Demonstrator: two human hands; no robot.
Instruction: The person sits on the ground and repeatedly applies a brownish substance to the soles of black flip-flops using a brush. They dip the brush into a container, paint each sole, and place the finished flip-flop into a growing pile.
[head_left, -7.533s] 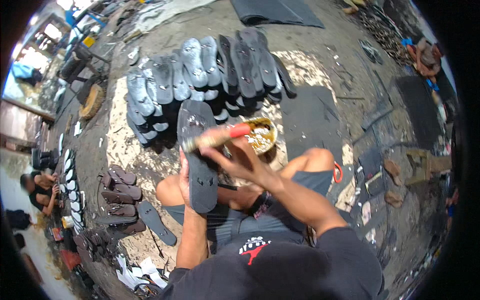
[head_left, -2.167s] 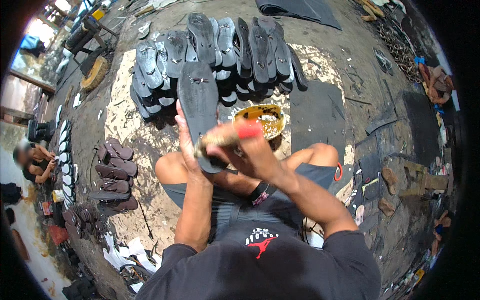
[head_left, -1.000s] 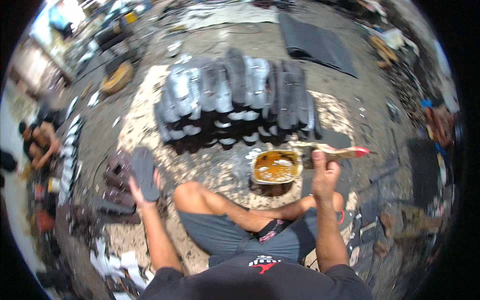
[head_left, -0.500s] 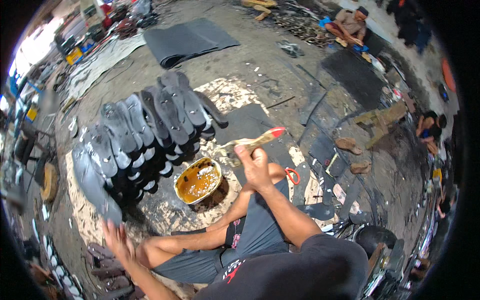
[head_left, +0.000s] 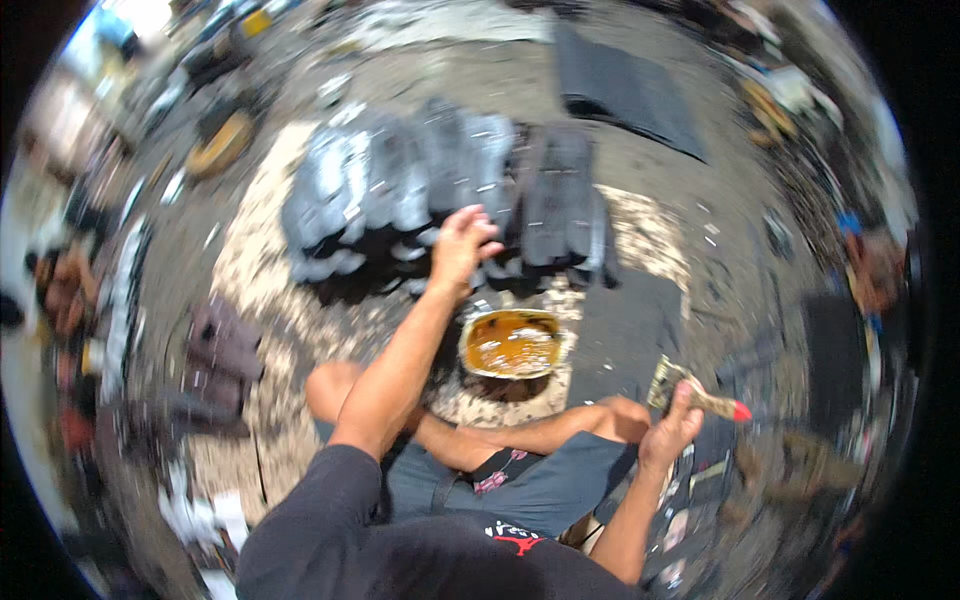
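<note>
My right hand (head_left: 672, 436) grips a paintbrush (head_left: 708, 402) with a red-tipped handle, held above my knee; its bristle end points left. My left hand (head_left: 464, 246) stretches out over the front of a pile of dark sandal soles (head_left: 398, 170), its fingers parted with nothing visible between them. Whether the fingertips touch a sole is too blurred to tell. Between my hands, just in front of my crossed legs, stands a squarish tub (head_left: 466, 352) of amber-brown liquid, which looks like glue.
A dark flat sheet (head_left: 632, 325) lies right of the tub. Brown soles (head_left: 224, 345) are stacked at the left. Farther off is a folded black sheet (head_left: 630, 95). A round wooden block (head_left: 220, 145) sits beyond the pile, and a person (head_left: 875, 265) sits at the far right.
My view has turned left. My left hand has gone from the pile's near left end to its front middle. The paintbrush, still in my right hand, is farther right and lower.
</note>
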